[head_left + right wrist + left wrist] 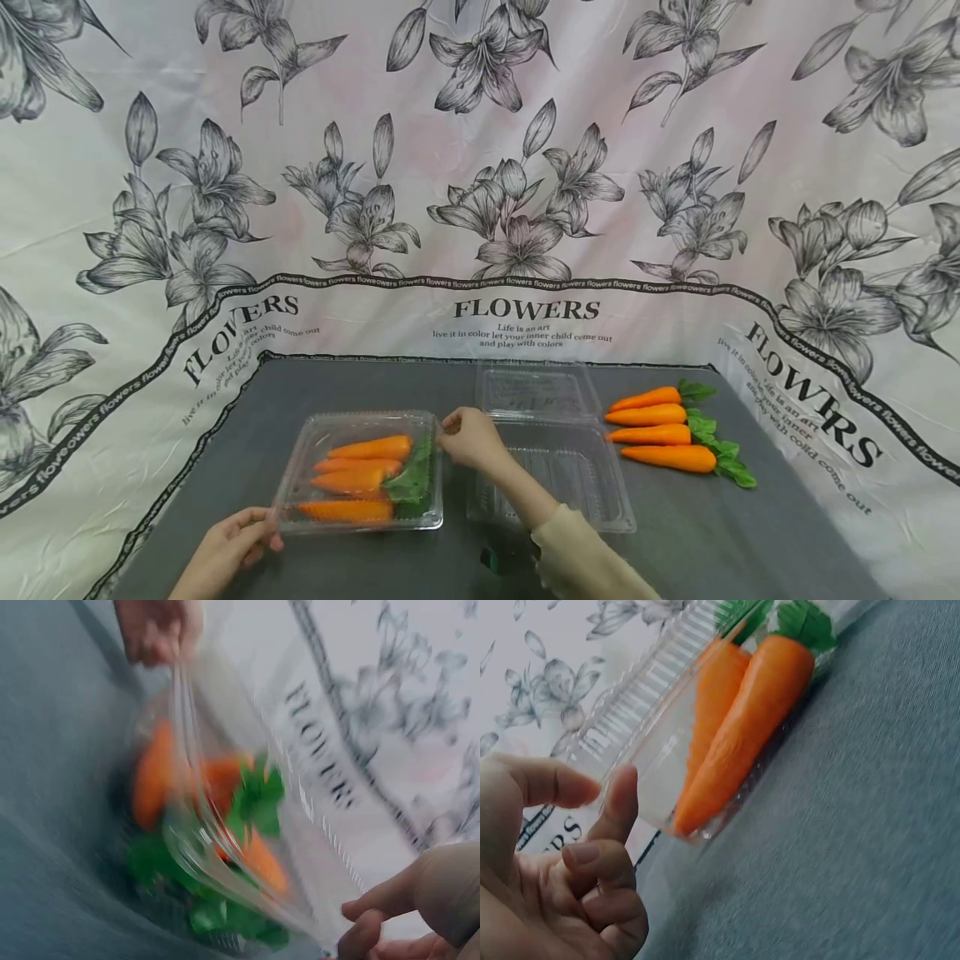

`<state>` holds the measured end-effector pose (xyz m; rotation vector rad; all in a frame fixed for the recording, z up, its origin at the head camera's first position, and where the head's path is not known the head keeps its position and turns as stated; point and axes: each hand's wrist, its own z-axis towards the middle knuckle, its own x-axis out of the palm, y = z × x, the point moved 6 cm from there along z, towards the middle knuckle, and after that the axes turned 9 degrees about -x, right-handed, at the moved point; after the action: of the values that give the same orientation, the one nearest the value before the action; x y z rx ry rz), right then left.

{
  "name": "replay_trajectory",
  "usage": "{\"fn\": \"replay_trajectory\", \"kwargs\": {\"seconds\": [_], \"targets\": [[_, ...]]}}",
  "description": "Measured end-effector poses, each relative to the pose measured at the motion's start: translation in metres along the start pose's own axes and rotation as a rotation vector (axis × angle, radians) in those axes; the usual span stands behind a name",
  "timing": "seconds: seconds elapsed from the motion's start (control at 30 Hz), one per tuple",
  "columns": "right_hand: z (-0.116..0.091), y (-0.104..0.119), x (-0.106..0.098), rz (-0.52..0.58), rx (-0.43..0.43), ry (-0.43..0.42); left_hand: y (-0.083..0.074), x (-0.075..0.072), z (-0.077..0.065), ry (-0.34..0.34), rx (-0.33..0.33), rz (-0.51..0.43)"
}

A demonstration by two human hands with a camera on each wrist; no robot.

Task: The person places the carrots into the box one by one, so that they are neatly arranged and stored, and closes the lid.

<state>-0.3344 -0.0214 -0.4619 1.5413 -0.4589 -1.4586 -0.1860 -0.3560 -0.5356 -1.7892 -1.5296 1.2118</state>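
A clear plastic clamshell box [416, 523] holds several orange carrots [367, 447] with green leaves [420, 475] toward its right side. Its see-through lid lies over them. My left hand [232, 546] pinches the rim at the near left corner, thumb and forefinger [619, 799] meeting at the plastic edge while the other fingers curl in. At the far right corner, my right hand [472, 437] grips the edge between thumb and fingers. The right wrist view is blurred, with the lid and base rims close together and the right fingers [364, 930] at the lower end.
Right of the filled box stands a second clear clamshell box [551, 458], its lid [536, 392] folded back. Several carrots with leaves [667, 457] lie in a row on the grey table [787, 550] beyond it. A flower-printed curtain [525, 250] surrounds the table's back and sides.
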Motion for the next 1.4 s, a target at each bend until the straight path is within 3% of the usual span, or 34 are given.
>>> {"fn": "replay_trajectory", "kwargs": {"seconds": [0.13,0.27,0.47,0.53,0.83,1.07,1.23,1.4], "targets": [[-0.04,0.014,0.001,-0.043,-0.09,0.039,0.002,0.006,-0.001,-0.045,-0.039,-0.013],[-0.069,0.016,0.016,-0.066,-0.12,0.051,0.0,0.01,-0.003,-0.058,-0.026,-0.048],[-0.086,0.023,0.033,-0.239,-0.178,-0.036,-0.004,0.009,-0.002,-0.081,-0.012,-0.076],[-0.088,0.024,0.036,-0.231,-0.19,-0.069,-0.003,0.006,0.0,-0.076,-0.019,-0.085],[-0.097,0.006,0.066,0.294,-0.107,-0.086,0.005,-0.002,0.001,-0.039,-0.065,-0.158],[-0.102,-0.002,0.076,0.52,0.03,-0.169,0.004,-0.002,-0.001,-0.035,-0.07,-0.248],[-0.101,-0.008,0.083,0.672,0.133,-0.197,0.003,-0.002,-0.004,-0.035,-0.073,-0.243],[-0.103,-0.01,0.087,0.749,0.165,-0.232,0.003,-0.003,-0.005,-0.032,-0.069,-0.222]]}}
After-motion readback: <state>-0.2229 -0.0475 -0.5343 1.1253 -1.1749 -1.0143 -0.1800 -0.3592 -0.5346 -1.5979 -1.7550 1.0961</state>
